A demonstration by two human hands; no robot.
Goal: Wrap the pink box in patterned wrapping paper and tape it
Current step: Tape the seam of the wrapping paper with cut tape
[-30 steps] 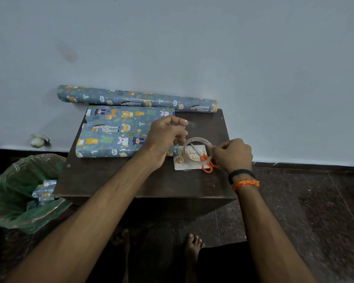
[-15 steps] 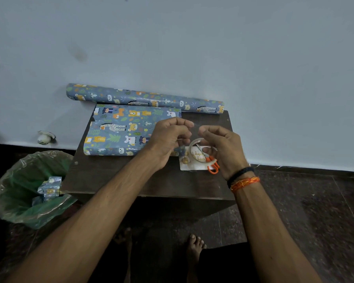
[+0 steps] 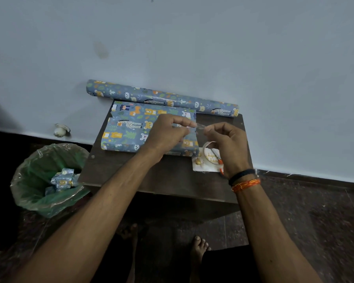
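Note:
The box (image 3: 131,129) lies on the small dark table (image 3: 168,176), fully covered in blue animal-print wrapping paper; no pink shows. Above its right end, my left hand (image 3: 168,133) and my right hand (image 3: 225,139) each pinch one end of a short clear tape strip (image 3: 198,126) stretched between them. The tape roll (image 3: 209,149) rests on a white card (image 3: 202,166) at the table's right, partly hidden by my right hand. Orange-handled scissors (image 3: 220,162) lie on the same card.
A roll of the same patterned paper (image 3: 161,98) lies along the wall behind the table. A bin with a green liner (image 3: 47,180) holding paper scraps stands on the floor to the left. My bare feet (image 3: 198,246) are below the table's front edge.
My right hand let go of the tape roll, which now lies on the card, and rose to pinch the free end of the strip. Both hands moved up over the box's right end.

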